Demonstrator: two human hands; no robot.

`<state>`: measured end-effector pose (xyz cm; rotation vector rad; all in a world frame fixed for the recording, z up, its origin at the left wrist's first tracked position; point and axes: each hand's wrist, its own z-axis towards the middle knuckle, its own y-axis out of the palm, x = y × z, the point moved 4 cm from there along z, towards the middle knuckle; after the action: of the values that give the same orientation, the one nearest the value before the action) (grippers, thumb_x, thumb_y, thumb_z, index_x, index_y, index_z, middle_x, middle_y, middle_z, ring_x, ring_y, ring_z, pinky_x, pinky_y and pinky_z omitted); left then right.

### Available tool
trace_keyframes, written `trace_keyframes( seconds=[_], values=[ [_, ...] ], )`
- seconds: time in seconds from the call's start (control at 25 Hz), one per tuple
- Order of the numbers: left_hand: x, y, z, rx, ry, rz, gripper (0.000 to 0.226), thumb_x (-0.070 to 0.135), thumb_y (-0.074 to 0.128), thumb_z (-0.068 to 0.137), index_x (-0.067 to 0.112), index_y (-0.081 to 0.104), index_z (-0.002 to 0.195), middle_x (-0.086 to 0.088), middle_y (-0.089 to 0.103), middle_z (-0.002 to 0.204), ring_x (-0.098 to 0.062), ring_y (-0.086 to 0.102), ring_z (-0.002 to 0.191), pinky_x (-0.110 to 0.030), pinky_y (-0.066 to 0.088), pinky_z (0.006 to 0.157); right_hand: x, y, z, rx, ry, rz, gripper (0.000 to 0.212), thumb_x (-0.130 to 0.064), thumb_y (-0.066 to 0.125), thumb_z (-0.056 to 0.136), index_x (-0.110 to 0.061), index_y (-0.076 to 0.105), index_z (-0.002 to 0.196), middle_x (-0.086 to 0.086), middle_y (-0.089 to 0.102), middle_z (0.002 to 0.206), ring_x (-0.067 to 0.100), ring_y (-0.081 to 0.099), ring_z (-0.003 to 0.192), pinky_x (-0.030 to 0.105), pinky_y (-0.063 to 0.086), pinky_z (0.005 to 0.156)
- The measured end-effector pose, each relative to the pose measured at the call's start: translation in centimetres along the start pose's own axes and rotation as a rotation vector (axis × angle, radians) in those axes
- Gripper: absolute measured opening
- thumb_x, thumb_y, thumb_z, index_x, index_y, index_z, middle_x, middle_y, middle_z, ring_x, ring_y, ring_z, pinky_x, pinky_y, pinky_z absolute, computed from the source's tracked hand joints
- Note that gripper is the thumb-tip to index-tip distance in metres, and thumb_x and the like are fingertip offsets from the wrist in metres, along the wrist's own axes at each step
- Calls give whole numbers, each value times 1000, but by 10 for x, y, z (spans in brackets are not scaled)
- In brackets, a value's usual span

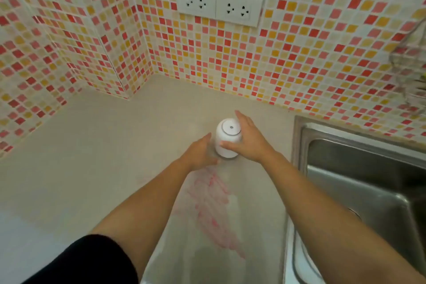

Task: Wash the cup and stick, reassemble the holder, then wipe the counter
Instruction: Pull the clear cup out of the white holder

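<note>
One white holder (228, 138) stands on the surface (103, 157). The right hand (250, 142) grips it; the left hand (199, 153) rests straight-fingered against its base. One pink smear (214, 203) lies nearby, one sink (368, 180) alongside.

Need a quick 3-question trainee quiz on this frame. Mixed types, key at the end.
1. True or false: the white holder stands inside the sink.
2. Multiple choice: the pink smear on the counter lies A) behind the holder, against the wall; B) in front of the holder, between the forearms; C) in the sink basin.
3. Fill in: the ___ hand has thumb and fingers wrapped round the holder's side.

Key
1. False: it stands on the counter, left of the sink.
2. B.
3. Right: the right hand grips it, while the left hand sits low by its base.
</note>
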<state>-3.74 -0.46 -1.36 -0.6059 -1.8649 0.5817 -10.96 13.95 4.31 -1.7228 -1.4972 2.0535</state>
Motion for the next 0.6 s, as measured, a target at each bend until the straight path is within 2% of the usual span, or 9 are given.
trace_keyframes(
  seconds=[0.12, 0.24, 0.32, 0.44, 0.6],
  values=[
    [-3, 3, 14, -23, 86, -120, 92, 19, 81, 68, 17, 29, 144, -4, 47, 141, -22, 45, 127, -32, 39, 102, 3, 3, 12, -36, -1, -80, 103, -48, 79, 67, -27, 18, 148, 3, 29, 150, 22, 34, 135, 34, 29, 108],
    [-4, 9, 23, -6, 136, -169, 90, 23, 83, 67, 22, 34, 142, 1, 53, 135, -12, 51, 116, -20, 38, 91, 15, 0, 12, -28, 28, -85, 96, -46, 77, 69, -29, 23, 145, 2, 35, 146, 22, 39, 129, 34, 32, 104],
    [-2, 13, 30, -4, 156, -232, 88, 26, 85, 64, 26, 38, 139, 3, 57, 130, -11, 55, 112, -21, 42, 90, 26, -7, 12, -40, 41, -48, 94, -45, 77, 70, -29, 22, 145, 1, 34, 145, 20, 39, 127, 32, 32, 101],
    [6, 17, 40, -21, 175, -245, 85, 32, 87, 60, 30, 43, 133, 5, 58, 126, -14, 56, 112, -32, 47, 93, 39, -17, 11, -35, 57, 32, 90, -40, 78, 70, -28, 25, 142, -1, 39, 139, 15, 41, 120, 26, 33, 95],
    [15, 21, 49, -50, 195, -132, 86, 35, 88, 56, 25, 43, 129, 2, 52, 123, -14, 52, 107, -26, 43, 85, 52, -25, 2, -13, 78, 139, 85, -37, 83, 59, -36, 30, 126, -9, 46, 116, 16, 51, 105, 20, 42, 76]
  ],
)
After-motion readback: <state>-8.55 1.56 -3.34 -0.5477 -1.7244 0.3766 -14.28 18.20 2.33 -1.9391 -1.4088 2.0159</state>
